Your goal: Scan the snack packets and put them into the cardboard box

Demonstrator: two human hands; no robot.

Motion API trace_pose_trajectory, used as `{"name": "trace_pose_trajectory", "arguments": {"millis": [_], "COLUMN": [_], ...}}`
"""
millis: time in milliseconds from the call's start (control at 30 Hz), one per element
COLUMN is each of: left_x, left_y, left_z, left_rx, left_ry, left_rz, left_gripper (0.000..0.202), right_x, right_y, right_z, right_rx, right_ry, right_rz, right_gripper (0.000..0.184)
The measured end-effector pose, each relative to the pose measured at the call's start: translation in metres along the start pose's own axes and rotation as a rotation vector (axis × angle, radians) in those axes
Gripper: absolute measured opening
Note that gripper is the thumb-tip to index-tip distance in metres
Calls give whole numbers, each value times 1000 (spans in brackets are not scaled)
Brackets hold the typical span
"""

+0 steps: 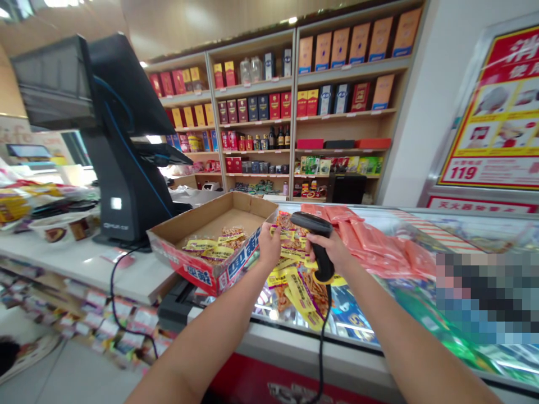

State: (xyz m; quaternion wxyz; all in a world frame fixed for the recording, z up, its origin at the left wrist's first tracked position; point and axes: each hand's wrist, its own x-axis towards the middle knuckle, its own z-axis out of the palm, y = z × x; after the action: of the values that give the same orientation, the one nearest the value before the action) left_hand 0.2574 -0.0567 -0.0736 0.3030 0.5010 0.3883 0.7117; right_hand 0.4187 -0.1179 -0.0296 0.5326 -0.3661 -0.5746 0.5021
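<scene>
My left hand [269,244] is closed around a string of yellow snack packets [300,285] that hangs down over the glass freezer lid [425,224]. Gripped in my right hand [332,252] is a black barcode scanner [316,230], its head right above the packets and its cable dropping toward me. Just left of my hands, an open cardboard box [197,227] holds several more yellow packets [213,244].
A black checkout terminal [122,146] stands on the white counter [84,264] at left. Orange-pink packages [374,241] lie on the freezer lid behind my hands. Shelves of boxed goods [295,101] fill the back wall. A red and yellow poster [497,112] hangs at right.
</scene>
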Motion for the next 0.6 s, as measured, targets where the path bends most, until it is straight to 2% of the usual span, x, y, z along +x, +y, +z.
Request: {"name": "trace_pose_trajectory", "arguments": {"millis": [200, 300, 433, 600], "left_x": [-1, 2, 17, 45], "left_y": [1, 12, 48, 96], "left_z": [1, -1, -14, -59], "left_rx": [-38, -73, -170, -355], "left_ry": [35, 81, 213, 435], "left_rz": [-29, -37, -22, -11], "left_gripper": [13, 13, 11, 14], "right_x": [1, 1, 7, 23], "right_y": [4, -2, -19, -37], "right_z": [5, 15, 36, 75], "right_rx": [-8, 5, -4, 3], "right_ry": [-20, -26, -74, -130], "right_rz": [1, 19, -4, -26], "right_gripper": [27, 29, 26, 21]}}
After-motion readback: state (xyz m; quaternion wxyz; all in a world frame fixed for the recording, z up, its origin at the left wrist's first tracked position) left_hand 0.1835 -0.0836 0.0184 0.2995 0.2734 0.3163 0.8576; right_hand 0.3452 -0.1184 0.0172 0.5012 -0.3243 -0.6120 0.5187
